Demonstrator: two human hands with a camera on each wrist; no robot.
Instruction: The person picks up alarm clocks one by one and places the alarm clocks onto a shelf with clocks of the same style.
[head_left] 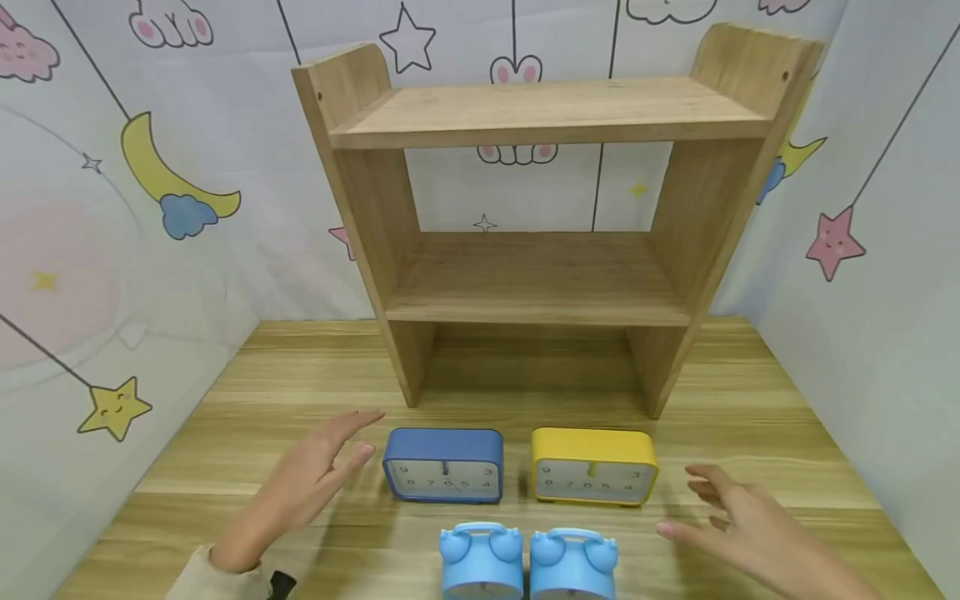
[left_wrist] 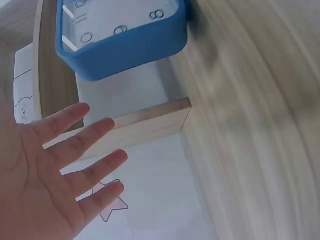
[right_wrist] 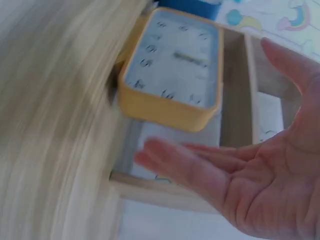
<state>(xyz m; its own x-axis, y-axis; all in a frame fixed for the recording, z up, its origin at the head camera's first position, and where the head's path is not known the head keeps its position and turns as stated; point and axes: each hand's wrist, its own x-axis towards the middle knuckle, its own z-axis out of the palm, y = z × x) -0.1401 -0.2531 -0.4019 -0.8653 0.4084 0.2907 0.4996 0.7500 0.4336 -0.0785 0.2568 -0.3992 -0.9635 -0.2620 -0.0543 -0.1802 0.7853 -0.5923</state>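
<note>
A blue rectangular clock [head_left: 444, 467] and a yellow rectangular clock [head_left: 594, 468] stand side by side on the wooden table. My left hand [head_left: 303, 475] hovers left of the blue clock, fingers extended and apart from it; in the left wrist view the blue clock [left_wrist: 125, 40] is just above the spread fingers [left_wrist: 95, 172]. To the right of the yellow clock is my right hand [head_left: 750, 525], fingers slightly bent and holding nothing. The right wrist view has the yellow clock [right_wrist: 170, 70] beyond that hand [right_wrist: 270, 180]. Two light-blue twin-bell alarm clocks [head_left: 482, 560] [head_left: 573, 562] stand nearer me, partly cut off.
A wooden shelf unit [head_left: 540, 321] with an open back stands behind the clocks. Its shelf boards hold nothing that I can see. White printed cloth walls [head_left: 862, 333] enclose the table [head_left: 315, 367] at the back and both sides.
</note>
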